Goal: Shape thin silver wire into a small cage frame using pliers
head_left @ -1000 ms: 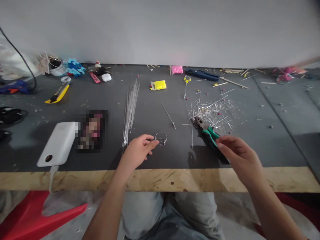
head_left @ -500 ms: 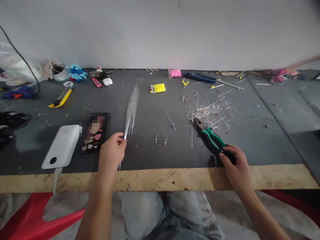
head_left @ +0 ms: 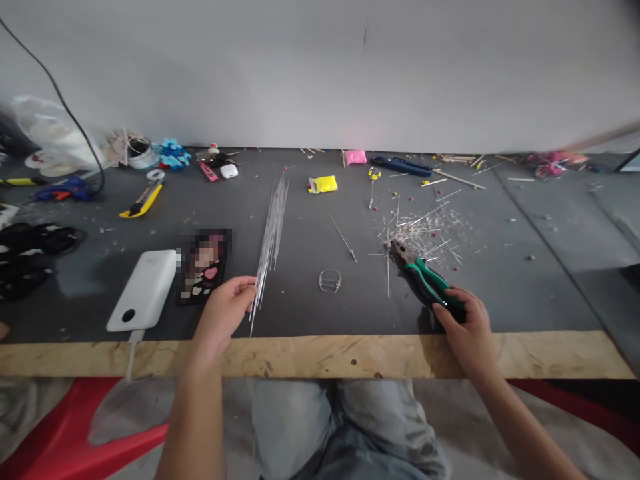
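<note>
A bundle of thin straight metal wires [head_left: 274, 227] lies lengthwise on the dark table. My left hand [head_left: 227, 310] is at its near end, thumb and fingers pinched together at the bundle's left edge. How many wires they hold is hidden. My right hand [head_left: 467, 330] is wrapped round the handles of green-and-black pliers [head_left: 425, 283], whose jaws rest beside a pile of cut wire pieces [head_left: 425, 230]. Between my hands lie a small bent wire frame [head_left: 330, 281] and a single wire with a twisted end [head_left: 343, 239].
Left of my left hand are a phone [head_left: 213, 267] and a white power bank [head_left: 145, 290] with a cable. Farther back lie a yellow cutter knife [head_left: 145, 200], a yellow packet [head_left: 323, 184], a pink packet [head_left: 355, 157] and a dark blue tool [head_left: 401, 165]. A wooden strip [head_left: 320, 357] edges the table.
The near ends of the wires have fanned apart, and my left fingers have shifted slightly down along them. My right hand still holds the pliers in place. The view has swung a little left.
</note>
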Demonstrator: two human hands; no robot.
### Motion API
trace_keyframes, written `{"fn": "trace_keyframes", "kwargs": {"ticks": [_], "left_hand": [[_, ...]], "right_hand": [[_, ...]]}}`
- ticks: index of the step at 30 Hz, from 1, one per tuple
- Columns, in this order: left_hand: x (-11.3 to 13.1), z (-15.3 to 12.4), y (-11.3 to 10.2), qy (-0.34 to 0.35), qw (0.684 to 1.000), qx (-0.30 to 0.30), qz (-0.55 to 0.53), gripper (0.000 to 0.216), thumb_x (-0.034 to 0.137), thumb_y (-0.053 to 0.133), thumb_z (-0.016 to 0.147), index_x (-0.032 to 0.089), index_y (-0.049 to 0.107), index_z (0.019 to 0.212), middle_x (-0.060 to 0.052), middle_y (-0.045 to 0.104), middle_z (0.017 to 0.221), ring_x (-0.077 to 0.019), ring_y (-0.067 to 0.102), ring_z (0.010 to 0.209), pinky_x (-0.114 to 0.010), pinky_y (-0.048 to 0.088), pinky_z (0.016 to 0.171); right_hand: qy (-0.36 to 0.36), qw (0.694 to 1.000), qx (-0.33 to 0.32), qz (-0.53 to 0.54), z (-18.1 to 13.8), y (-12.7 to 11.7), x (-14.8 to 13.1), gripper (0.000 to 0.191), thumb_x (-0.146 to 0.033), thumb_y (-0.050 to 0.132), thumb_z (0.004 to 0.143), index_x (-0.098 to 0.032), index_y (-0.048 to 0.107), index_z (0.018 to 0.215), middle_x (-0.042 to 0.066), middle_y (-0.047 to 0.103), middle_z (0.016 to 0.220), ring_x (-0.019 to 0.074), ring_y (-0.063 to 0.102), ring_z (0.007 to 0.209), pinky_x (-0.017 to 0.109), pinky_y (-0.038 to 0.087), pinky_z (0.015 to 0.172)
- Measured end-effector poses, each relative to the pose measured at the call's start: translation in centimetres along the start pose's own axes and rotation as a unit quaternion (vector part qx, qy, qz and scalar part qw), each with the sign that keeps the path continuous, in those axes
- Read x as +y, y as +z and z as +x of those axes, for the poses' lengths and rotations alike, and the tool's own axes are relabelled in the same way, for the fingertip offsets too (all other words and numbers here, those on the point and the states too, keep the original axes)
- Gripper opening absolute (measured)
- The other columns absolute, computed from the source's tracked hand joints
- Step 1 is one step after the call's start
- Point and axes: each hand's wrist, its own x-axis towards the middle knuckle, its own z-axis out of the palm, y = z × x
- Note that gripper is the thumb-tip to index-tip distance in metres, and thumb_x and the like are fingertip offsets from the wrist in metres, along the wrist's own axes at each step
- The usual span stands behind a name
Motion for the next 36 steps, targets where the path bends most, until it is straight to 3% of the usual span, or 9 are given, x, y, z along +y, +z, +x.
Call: {"fn": "trace_keyframes", "kwargs": {"ticks": [5,11,21,25,27,29,33,36], "left_hand": [[-0.5,-0.6,0.1,-0.016,0.996,-0.023,-0.081,0.027,0.034,0.059,0.069,0.015,0.064,0.088,0.001,0.061,0.068,-0.0124,0.055,0.055,-0.025,0.047,0.055],[-0.4,-0.8,0.4,-0.019,0.996,-0.031,-0.087,0.015,0.032,0.06,0.068,0.016,0.059,0.067,0.003,0.056,0.057,-0.0106,0.052,0.048,-0.022,0.042,0.048],[0.0,-0.1,0.9,-0.007,0.999,0.018,-0.04,0.024,0.036,0.059,0.066,0.014,0.061,0.077,0.001,0.056,0.056,-0.0133,0.054,0.047,-0.025,0.046,0.046],[0.8,-0.1,1.8,0.045,0.994,0.096,0.024,0.027,0.037,0.055,0.071,0.016,0.058,0.088,0.0,0.057,0.061,-0.0175,0.056,0.052,-0.03,0.048,0.049],[1.6,-1.0,3.5,0.1,0.982,0.142,0.067,0.027,0.035,0.055,0.074,0.017,0.058,0.094,-0.004,0.06,0.073,-0.0222,0.061,0.07,-0.038,0.051,0.066],[2.8,-2.6,6.3,0.181,0.971,0.124,0.101,0.022,0.031,0.053,0.078,0.018,0.061,0.093,-0.01,0.065,0.091,-0.0271,0.061,0.093,-0.045,0.048,0.087],[5.5,-5.8,13.5,0.341,0.928,-0.048,0.14,0.025,0.025,0.053,0.084,0.023,0.065,0.106,-0.005,0.067,0.118,-0.0229,0.058,0.113,-0.039,0.042,0.102],[7.2,-6.0,17.4,0.46,0.834,-0.145,0.268,0.042,0.024,0.043,0.092,0.014,0.05,0.132,-0.012,0.047,0.145,-0.027,0.038,0.136,-0.045,0.035,0.109]], "right_hand": [[0.003,0.995,-0.037,-0.091,0.1,0.4,0.1,0.051,-0.053,0.063,0.075,-0.024,0.059,0.117,0.01,0.058,0.134,0.0361,0.049,0.12,0.056,0.033,0.1],[-0.003,0.994,-0.027,-0.108,0.1,0.7,0.0,0.049,-0.052,0.062,0.075,-0.024,0.06,0.116,0.01,0.058,0.133,0.0345,0.05,0.12,0.053,0.034,0.099],[-0.011,0.994,-0.014,-0.107,0.3,0.8,-0.5,0.04,-0.048,0.061,0.078,-0.024,0.062,0.11,0.009,0.06,0.131,0.0315,0.051,0.117,0.048,0.035,0.097],[-0.016,0.994,-0.018,-0.103,0.3,0.8,-0.6,0.037,-0.047,0.059,0.08,-0.024,0.063,0.109,0.008,0.061,0.131,0.0304,0.051,0.118,0.046,0.035,0.096],[-0.017,0.995,-0.022,-0.1,0.3,0.8,-0.6,0.034,-0.046,0.058,0.081,-0.025,0.064,0.107,0.007,0.061,0.13,0.0303,0.051,0.118,0.046,0.035,0.096],[-0.016,0.995,-0.026,-0.097,0.3,0.8,-0.5,0.033,-0.047,0.057,0.082,-0.025,0.064,0.105,0.007,0.06,0.13,0.0306,0.051,0.117,0.047,0.035,0.095],[-0.012,0.996,-0.028,-0.088,0.3,0.8,-0.4,0.031,-0.048,0.056,0.082,-0.026,0.065,0.101,0.007,0.06,0.131,0.031,0.05,0.118,0.048,0.034,0.095],[-0.01,0.997,-0.029,-0.075,0.3,0.8,-0.6,0.029,-0.048,0.056,0.082,-0.025,0.066,0.098,0.008,0.059,0.131,0.031,0.05,0.118,0.048,0.034,0.095]]}}
